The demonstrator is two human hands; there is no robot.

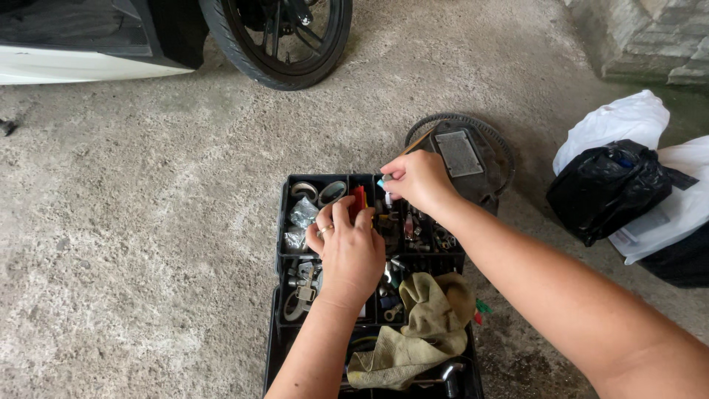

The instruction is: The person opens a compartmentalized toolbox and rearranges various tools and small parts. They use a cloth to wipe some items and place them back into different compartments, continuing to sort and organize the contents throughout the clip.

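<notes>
— Reaching into the black toolbox tray (284,222), the left hand (347,251) is seen with its fingers bent down into the middle compartments, close beside a red part (359,201). Whether anything is clamped in those fingers cannot be told.

— And the right hand (417,181)?

— It is held over the tray's far right corner, fingers pinched together on a small pale blue-tipped piece (382,182); a thin yellowish stick (419,140) is seen slanting up from the fingertips.

— What is kept in the tray?

— Small metal fittings are scattered through the compartments, with clear plastic bags (301,214) along the left edge and round metal rings (304,191) in the far left corner. An olive rag (421,325) is draped over the near right part.

— And around it?

— A round dark cover with a grey mesh panel (461,154) is lying on the concrete just beyond the far right corner. White and black plastic bags (628,177) are set well apart to the right, and a motorcycle wheel (281,37) is seen beyond.
</notes>
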